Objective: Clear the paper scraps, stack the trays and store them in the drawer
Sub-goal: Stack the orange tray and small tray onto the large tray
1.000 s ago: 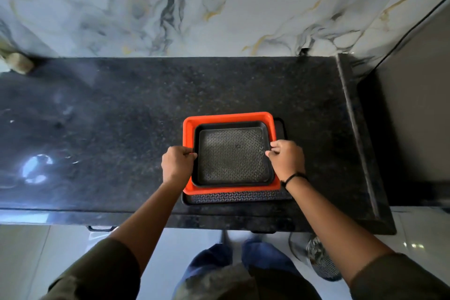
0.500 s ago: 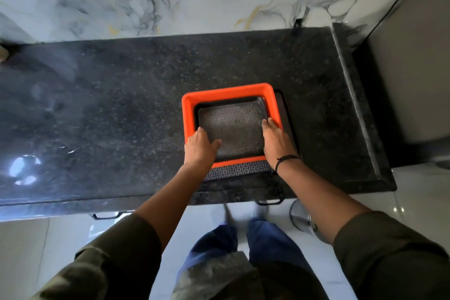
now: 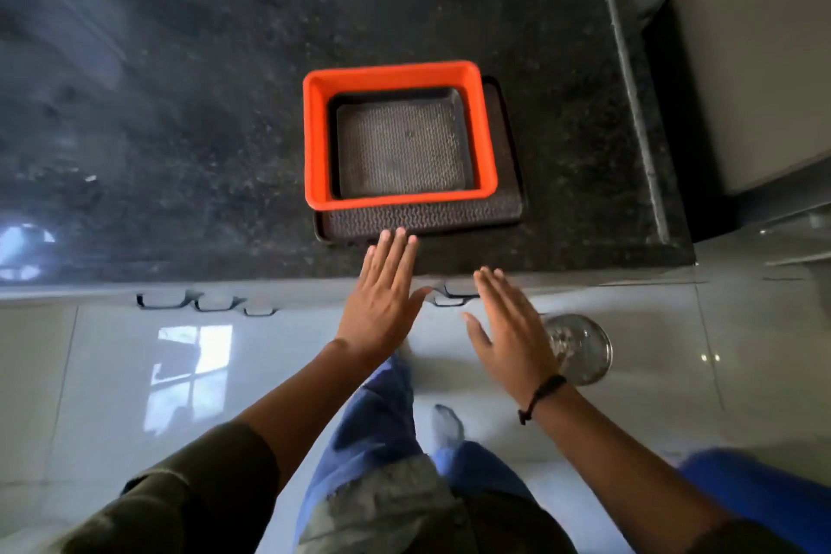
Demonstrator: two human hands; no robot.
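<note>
Three trays stand stacked on the black stone counter (image 3: 180, 126): a small dark textured tray (image 3: 402, 146) sits inside an orange tray (image 3: 314, 139), which rests on a larger dark tray (image 3: 422, 216). My left hand (image 3: 382, 297) is flat and empty, fingertips just at the big tray's near edge. My right hand (image 3: 512, 328) hovers empty, fingers spread, over the counter's front edge, above black drawer handles (image 3: 452, 297). No paper scraps show.
More black drawer handles (image 3: 207, 304) line the cabinet front at left. A round steel bin lid (image 3: 582, 346) sits on the glossy floor by my right hand. A raised counter lip (image 3: 638, 103) and grey appliance (image 3: 755, 58) bound the right side.
Both hands have let go of the tray stack and drawn back toward the counter's front edge, now flat and spread. The camera has backed away and tilted down, showing floor and drawer handles.
</note>
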